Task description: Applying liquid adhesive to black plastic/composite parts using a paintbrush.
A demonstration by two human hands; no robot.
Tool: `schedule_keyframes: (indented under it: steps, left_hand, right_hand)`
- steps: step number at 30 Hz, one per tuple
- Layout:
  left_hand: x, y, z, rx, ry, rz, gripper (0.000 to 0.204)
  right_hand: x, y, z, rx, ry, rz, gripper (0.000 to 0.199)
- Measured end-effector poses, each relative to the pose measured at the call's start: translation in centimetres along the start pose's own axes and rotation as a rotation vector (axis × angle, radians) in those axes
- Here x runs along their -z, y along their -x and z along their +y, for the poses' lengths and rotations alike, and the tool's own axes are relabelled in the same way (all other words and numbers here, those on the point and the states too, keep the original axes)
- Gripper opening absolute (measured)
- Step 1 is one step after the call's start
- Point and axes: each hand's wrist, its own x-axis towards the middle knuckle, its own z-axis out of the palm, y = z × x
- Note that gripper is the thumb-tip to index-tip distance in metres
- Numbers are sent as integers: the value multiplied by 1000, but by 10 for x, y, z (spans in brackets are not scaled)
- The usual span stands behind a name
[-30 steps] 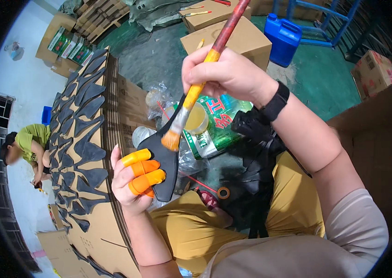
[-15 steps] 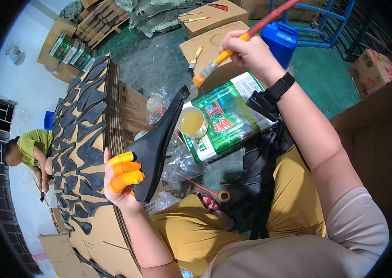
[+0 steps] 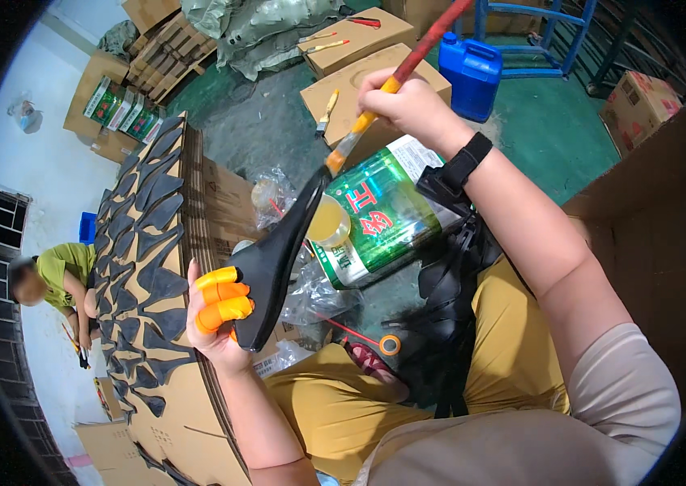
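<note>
My left hand [image 3: 220, 312], with yellow and orange covers on several fingers, grips the wide end of a black bicycle saddle [image 3: 271, 267]. Its narrow nose points up and away. In my right hand [image 3: 412, 105] is a paintbrush [image 3: 365, 120] with a red and yellow handle. The bristles meet the tip of the saddle's nose. Beyond the saddle, a cup of yellowish liquid [image 3: 330, 220] stands on a green metal can [image 3: 395, 190]. The saddle partly covers the cup's left side.
Dark pointed cut pieces [image 3: 156, 215] cover a cardboard stack [image 3: 189, 267] on my left. Ahead are cardboard boxes [image 3: 408, 61] with brushes on top and a blue jerrycan [image 3: 472, 77]. A tape roll [image 3: 390, 345] lies near my foot. Another person [image 3: 67, 271] crouches far left.
My right hand has moved left and slightly down, bringing the brush from above the can to the saddle's nose. My left hand still holds the saddle, which is turned slightly.
</note>
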Motion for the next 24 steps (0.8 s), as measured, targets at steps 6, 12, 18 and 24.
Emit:
schedule_keyframes:
  steps: [6, 12, 18, 24]
  left_hand:
    - [1, 15, -30, 171, 345, 233, 32]
    - [-30, 2, -34, 354, 757, 529, 37]
    - [-91, -18, -18, 588, 890, 735, 39]
    - [-139, -33, 6, 626, 994, 748, 43]
  right_hand:
    - [20, 4, 4, 21, -88, 194, 14]
    - [7, 37, -2, -102, -408, 237, 34]
    - [-41, 79, -14, -15, -392, 156, 12]
    - [-80, 83, -16, -261, -734, 293, 27]
